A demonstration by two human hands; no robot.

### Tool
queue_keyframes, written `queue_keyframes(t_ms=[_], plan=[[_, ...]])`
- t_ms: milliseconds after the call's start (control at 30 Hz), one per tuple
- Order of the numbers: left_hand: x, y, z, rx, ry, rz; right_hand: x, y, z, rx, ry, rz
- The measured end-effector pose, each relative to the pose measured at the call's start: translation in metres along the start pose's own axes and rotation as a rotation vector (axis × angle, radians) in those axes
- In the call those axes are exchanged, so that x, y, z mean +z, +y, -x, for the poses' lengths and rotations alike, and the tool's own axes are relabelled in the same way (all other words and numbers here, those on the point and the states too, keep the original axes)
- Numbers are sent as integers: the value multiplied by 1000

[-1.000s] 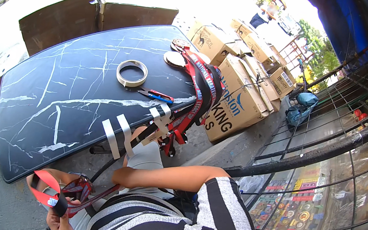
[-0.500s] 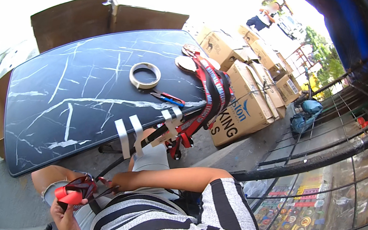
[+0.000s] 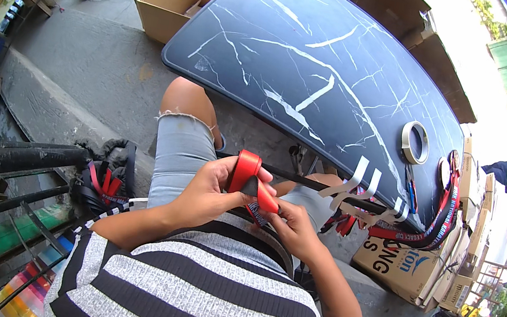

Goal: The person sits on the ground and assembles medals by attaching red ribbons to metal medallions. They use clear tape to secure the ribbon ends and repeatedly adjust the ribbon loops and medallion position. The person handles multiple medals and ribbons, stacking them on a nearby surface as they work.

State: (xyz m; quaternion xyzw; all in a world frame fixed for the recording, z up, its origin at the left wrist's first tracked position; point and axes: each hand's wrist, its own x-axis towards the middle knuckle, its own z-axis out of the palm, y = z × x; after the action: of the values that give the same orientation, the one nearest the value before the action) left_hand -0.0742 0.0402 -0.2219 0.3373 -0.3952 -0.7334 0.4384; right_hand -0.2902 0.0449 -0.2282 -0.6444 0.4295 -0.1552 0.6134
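Over my lap I hold a wide red-and-black ribbon (image 3: pixel 246 169), folded into a loop. My left hand (image 3: pixel 208 192) is closed around it, with the red loop standing up between thumb and fingers. Close beside it, my right hand (image 3: pixel 296 230) pinches the lower fold at the ribbon's right end. A printed stretch of the ribbon hangs below, partly hidden by my hands. In front of me stands a black marble-patterned table (image 3: pixel 270 55). Pale tape strips (image 3: pixel 360 179) stick to its near edge, and more printed ribbons (image 3: pixel 447 212) with medals (image 3: pixel 443 172) lie at its right end.
A tape roll (image 3: pixel 405 147) and a blue-and-red pen or cutter (image 3: pixel 411 189) lie on the table. Cardboard boxes (image 3: pixel 405 269) stand at the right, and an open carton (image 3: pixel 165 2) behind the table's left end. Metal bars (image 3: pixel 16 151) and dark bundled ribbons (image 3: pixel 108 178) are at left.
My view has swung left, so the table appears farther right. My right hand has moved from near my waist to beside my left hand, and both now hold the ribbon in front of me.
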Motion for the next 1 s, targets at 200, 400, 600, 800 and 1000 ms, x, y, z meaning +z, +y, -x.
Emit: queue_keyframes(t_ms=[200,400,600,800,1000], plan=[[8,1,1,-76,66,-34,2,-12,17,-184,182,-36],[-9,15,5,0,6,-228,-10,-1,12,-188,289,-277],[-7,16,9,-36,-43,-101,-25,-10,19,19,155,-479],[-16,21,4,60,138,-116,-43,-33,34,-87,-90,-320],[-7,19,8,-86,90,-147,-69,-46,47,-260,-29,-459]])
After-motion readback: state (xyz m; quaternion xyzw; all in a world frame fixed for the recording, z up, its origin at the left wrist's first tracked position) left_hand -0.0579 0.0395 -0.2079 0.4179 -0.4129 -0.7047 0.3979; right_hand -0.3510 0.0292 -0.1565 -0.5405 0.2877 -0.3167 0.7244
